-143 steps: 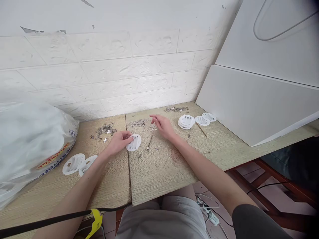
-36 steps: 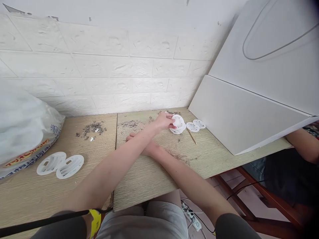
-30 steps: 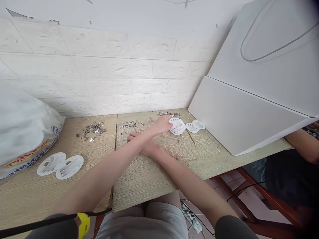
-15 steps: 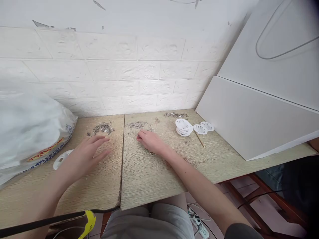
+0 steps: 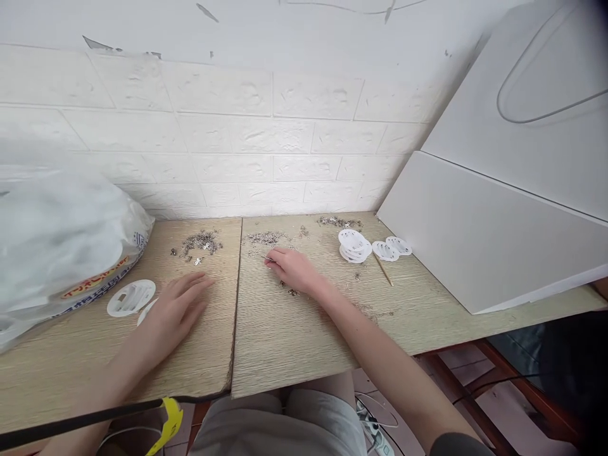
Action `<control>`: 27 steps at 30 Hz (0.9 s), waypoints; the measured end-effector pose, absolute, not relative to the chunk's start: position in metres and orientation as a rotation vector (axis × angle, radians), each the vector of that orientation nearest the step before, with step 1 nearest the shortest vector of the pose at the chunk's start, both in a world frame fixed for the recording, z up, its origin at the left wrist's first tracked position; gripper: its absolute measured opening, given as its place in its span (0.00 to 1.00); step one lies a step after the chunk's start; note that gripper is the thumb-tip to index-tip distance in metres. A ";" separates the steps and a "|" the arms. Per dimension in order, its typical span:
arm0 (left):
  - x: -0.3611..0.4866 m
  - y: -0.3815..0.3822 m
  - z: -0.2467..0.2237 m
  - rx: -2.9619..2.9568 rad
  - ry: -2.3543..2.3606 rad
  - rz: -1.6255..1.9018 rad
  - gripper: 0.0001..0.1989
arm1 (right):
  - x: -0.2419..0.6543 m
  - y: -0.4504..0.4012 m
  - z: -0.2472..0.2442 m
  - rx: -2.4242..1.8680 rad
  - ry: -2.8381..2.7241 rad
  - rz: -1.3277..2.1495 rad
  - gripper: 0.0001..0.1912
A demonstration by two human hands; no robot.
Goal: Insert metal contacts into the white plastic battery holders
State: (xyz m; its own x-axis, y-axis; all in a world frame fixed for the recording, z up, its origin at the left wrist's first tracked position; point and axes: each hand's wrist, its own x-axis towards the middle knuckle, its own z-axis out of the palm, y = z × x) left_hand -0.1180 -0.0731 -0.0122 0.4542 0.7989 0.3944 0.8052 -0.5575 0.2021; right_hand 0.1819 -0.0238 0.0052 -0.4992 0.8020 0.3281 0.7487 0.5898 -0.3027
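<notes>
Right hand [image 5: 292, 270] at the middle of the table [image 5: 280, 351], just past the seam, palm turned down. Thumb and fingers pinched together on what looks like a thin metal piece [image 5: 269, 258] — too small and half covered, so hard to tell its full shape. Held right at the fingertips, its visible end pointing left, with the middle heap of metal bits [image 5: 265, 238] just beyond, toward the wall. A few loose bits [image 5: 291, 292] close by the near side of the same hand.

Left hand [image 5: 173, 311] on the other side of the seam, low over the table, back of the hand up. Fingers open, stretched out and slightly apart, pointing toward the seam, with nothing visible in their grip. Just to the left, a white disc [image 5: 131, 298] with cut-out slots, flat on the table, well back from the fingertips; beside it a second disc [image 5: 147, 311], mostly hidden by the hand — contact or not, impossible to tell. Beyond the left fingers, toward the wall, the left heap of metal bits [image 5: 202, 243].

Farther right, a stack of white discs [image 5: 354, 246], two overlapping discs [image 5: 386, 251] beside it, and a thin stick [image 5: 384, 271] slanting toward the near edge. At far left, a big plastic bag [image 5: 71, 247].
</notes>
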 end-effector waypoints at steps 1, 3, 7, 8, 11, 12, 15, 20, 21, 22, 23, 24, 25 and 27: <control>-0.118 -0.075 -0.013 -2.639 -1.459 -0.718 0.20 | 0.182 -0.024 0.006 -1.242 -2.384 0.171 0.10; -0.119 -0.078 -0.016 -2.561 -1.488 -0.740 0.21 | 0.182 -0.024 0.006 -1.250 -2.379 0.179 0.10; -0.108 -0.087 -0.016 -2.551 -1.568 -0.832 0.22 | 0.182 -0.024 0.006 -1.253 -2.393 0.195 0.10; -0.102 -0.089 -0.012 -2.574 -1.578 -0.869 0.21 | 0.182 -0.025 0.006 -1.253 -2.401 0.196 0.11; -0.076 -0.095 0.006 -2.740 -1.574 -0.967 0.20 | 0.182 -0.025 0.006 -1.258 -2.415 0.191 0.10; -0.067 -0.096 0.013 -2.817 -1.535 -0.981 0.20 | 0.182 -0.025 0.006 -1.261 -2.417 0.188 0.10; -0.047 -0.095 0.028 -2.880 -1.386 -1.080 0.19 | 0.184 -0.024 0.007 -1.283 -2.412 0.182 0.11; -0.046 -0.091 0.022 -2.661 -1.537 -0.916 0.25 | 0.186 -0.023 0.010 -1.325 -2.386 0.168 0.12; -0.048 -0.091 0.019 -2.564 -1.619 -0.800 0.28 | 0.187 -0.023 0.010 -1.329 -2.390 0.164 0.12; -0.051 -0.092 0.016 -2.462 -1.695 -0.674 0.31 | 0.187 -0.024 0.011 -1.326 -2.395 0.159 0.12; -0.053 -0.093 0.013 -2.388 -1.748 -0.560 0.32 | 0.186 -0.024 0.010 -1.319 -2.400 0.153 0.12; -0.055 -0.093 0.010 -2.357 -1.774 -0.471 0.34 | 0.186 -0.025 0.010 -1.310 -2.404 0.149 0.13; -0.055 -0.093 0.009 -2.358 -1.786 -0.417 0.34 | 0.186 -0.025 0.010 -1.300 -2.404 0.148 0.13; -0.054 -0.090 0.008 -2.445 -1.797 -0.413 0.34 | 0.184 -0.026 0.010 -1.286 -2.393 0.159 0.13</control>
State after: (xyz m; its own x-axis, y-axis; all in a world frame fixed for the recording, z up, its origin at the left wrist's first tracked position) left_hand -0.0537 -0.0902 0.0084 0.2760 0.9250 0.2611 0.9463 -0.3092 0.0949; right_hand 0.1840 -0.0258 0.0099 -0.4854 0.8190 0.3061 0.7712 0.5660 -0.2913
